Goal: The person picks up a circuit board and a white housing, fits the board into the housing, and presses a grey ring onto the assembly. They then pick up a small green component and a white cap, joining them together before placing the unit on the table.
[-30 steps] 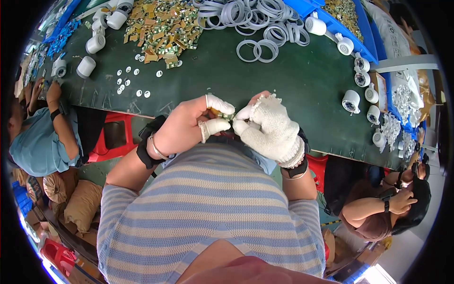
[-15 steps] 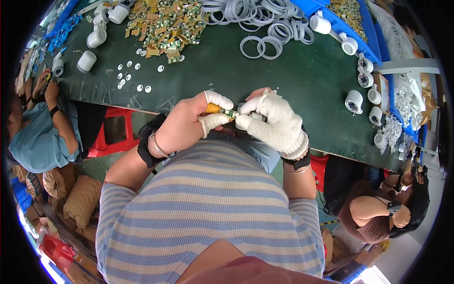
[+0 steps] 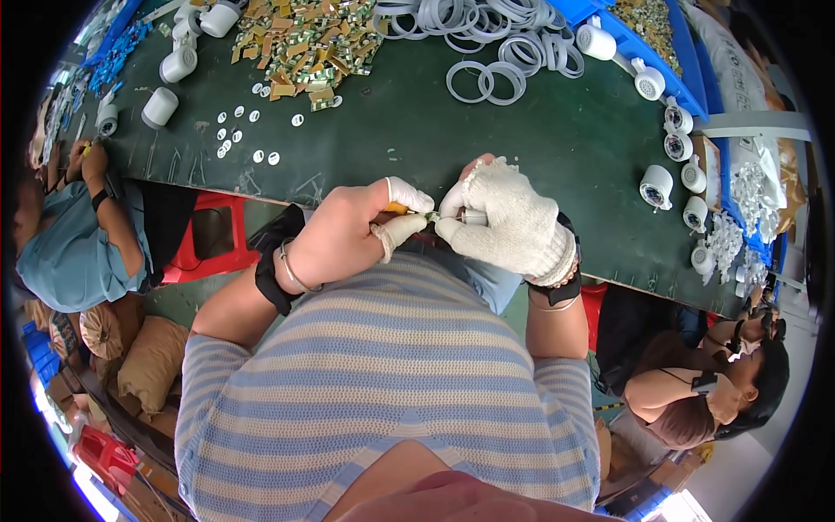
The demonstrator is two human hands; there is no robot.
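Green worktop (image 3: 522, 157) before you, your left hand (image 3: 348, 235) pinching a small yellow part (image 3: 397, 208), your gloved right hand (image 3: 509, 222) gripping a small white piece (image 3: 474, 217) — fingertips meeting, white rings (image 3: 487, 52) beyond.

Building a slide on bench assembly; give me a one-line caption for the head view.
Left hand and gloved right hand pinch a small part together over a green table.
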